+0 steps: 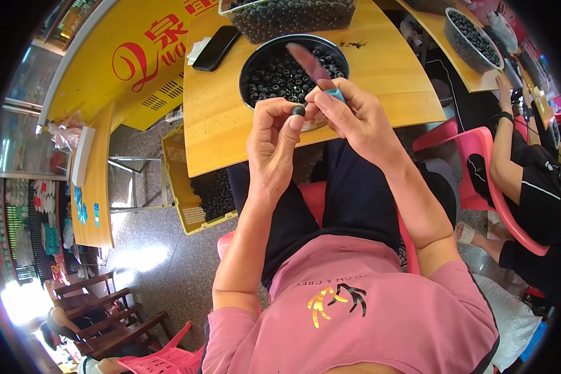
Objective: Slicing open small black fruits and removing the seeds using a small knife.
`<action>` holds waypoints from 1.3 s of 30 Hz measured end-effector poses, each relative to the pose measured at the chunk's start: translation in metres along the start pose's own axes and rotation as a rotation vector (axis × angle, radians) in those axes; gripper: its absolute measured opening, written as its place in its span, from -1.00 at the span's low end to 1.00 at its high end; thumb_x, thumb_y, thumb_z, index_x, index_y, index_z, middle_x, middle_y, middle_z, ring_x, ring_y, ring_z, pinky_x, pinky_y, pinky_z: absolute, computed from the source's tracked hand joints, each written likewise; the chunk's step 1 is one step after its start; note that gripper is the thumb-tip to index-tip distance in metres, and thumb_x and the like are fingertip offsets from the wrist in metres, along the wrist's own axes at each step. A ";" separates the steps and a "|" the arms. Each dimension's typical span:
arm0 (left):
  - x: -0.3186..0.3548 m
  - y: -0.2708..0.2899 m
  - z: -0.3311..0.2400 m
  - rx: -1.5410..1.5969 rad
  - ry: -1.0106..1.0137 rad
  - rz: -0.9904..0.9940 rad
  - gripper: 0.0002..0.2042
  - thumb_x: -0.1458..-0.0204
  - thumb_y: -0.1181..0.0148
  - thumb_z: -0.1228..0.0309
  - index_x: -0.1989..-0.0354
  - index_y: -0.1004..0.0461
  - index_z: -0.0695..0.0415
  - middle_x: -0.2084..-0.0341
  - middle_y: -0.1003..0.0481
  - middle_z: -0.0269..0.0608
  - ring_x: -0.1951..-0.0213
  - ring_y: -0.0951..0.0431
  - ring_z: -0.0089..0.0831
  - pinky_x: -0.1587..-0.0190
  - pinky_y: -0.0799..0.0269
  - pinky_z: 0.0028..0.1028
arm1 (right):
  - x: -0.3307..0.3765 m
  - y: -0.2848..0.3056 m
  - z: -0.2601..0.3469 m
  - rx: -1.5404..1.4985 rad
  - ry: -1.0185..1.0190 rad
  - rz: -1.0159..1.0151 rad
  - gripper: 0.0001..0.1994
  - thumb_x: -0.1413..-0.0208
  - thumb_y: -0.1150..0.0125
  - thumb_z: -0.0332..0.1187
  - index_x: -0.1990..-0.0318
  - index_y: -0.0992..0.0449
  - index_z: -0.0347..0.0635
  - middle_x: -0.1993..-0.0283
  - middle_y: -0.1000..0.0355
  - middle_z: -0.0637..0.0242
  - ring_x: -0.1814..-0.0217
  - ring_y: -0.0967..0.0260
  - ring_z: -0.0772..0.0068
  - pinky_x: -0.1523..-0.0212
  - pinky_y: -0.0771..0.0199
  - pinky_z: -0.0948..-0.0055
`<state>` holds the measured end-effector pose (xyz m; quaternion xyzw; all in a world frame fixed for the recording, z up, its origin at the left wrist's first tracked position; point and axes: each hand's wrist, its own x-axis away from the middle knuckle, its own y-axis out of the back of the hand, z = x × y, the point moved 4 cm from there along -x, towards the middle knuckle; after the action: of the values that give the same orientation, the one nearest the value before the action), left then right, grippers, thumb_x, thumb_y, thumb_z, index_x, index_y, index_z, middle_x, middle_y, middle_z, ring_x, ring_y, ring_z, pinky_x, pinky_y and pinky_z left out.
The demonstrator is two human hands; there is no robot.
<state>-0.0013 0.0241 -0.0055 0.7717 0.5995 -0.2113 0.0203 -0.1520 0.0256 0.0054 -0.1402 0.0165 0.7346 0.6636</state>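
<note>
My left hand pinches a small dark round nut-like piece between thumb and fingertips. My right hand is closed round the blue handle of a knife, close beside the left fingertips. The knife's blade points up and to the left over the bowl and is smeared by motion. Beneath both hands a dark round bowl holds many similar black pieces, several with pale rings. The fingers hide its near rim.
A clear tub of dark pieces stands behind the bowl on the wooden table. A black phone lies to the left. Below the table's left edge sits a yellow crate of dark pieces. A co-worker's arm reaches to another table at right.
</note>
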 end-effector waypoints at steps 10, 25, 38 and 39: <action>0.005 0.002 -0.006 0.075 0.123 0.036 -0.82 -0.25 -0.03 0.43 0.06 -0.33 0.24 0.39 -0.45 -0.28 0.46 -0.42 -0.62 0.40 -0.38 -0.60 | 0.011 -0.007 0.033 0.901 0.498 0.067 -0.83 -0.09 -0.23 -0.44 0.17 -0.52 -0.28 0.38 -0.43 0.22 0.40 -0.46 0.28 0.42 -0.46 0.44; 0.006 0.001 -0.011 0.078 0.055 -0.033 -0.81 -0.20 -0.11 0.48 0.06 -0.38 0.26 0.43 -0.42 -0.27 0.48 -0.38 -0.56 0.43 -0.31 -0.58 | 0.013 -0.010 0.035 1.037 0.660 -0.007 -0.74 -0.04 -0.23 -0.47 0.06 -0.53 -0.16 0.42 -0.40 0.25 0.45 -0.40 0.24 0.46 -0.41 0.34; 0.010 0.003 -0.016 0.062 0.021 -0.051 -0.83 -0.19 -0.13 0.50 0.11 -0.38 0.29 0.48 -0.43 -0.28 0.48 -0.41 -0.60 0.40 -0.35 -0.63 | 0.005 0.017 0.026 0.751 0.372 -0.264 -0.79 -0.18 -0.21 -0.31 0.16 -0.58 -0.25 0.40 -0.48 0.27 0.30 -0.48 0.44 0.20 -0.46 0.50; 0.010 0.006 -0.013 0.066 0.023 -0.072 -0.82 -0.18 -0.13 0.50 0.10 -0.38 0.30 0.48 -0.43 -0.28 0.48 -0.41 -0.60 0.39 -0.35 -0.63 | 0.006 0.010 0.029 0.536 0.191 -0.171 -0.78 -0.18 -0.23 -0.28 0.19 -0.58 -0.28 0.40 -0.49 0.33 0.25 -0.45 0.55 0.12 -0.42 0.54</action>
<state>0.0097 0.0351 0.0017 0.7524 0.6197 -0.2226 -0.0195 -0.1672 0.0365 0.0302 -0.0293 0.2603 0.6290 0.7320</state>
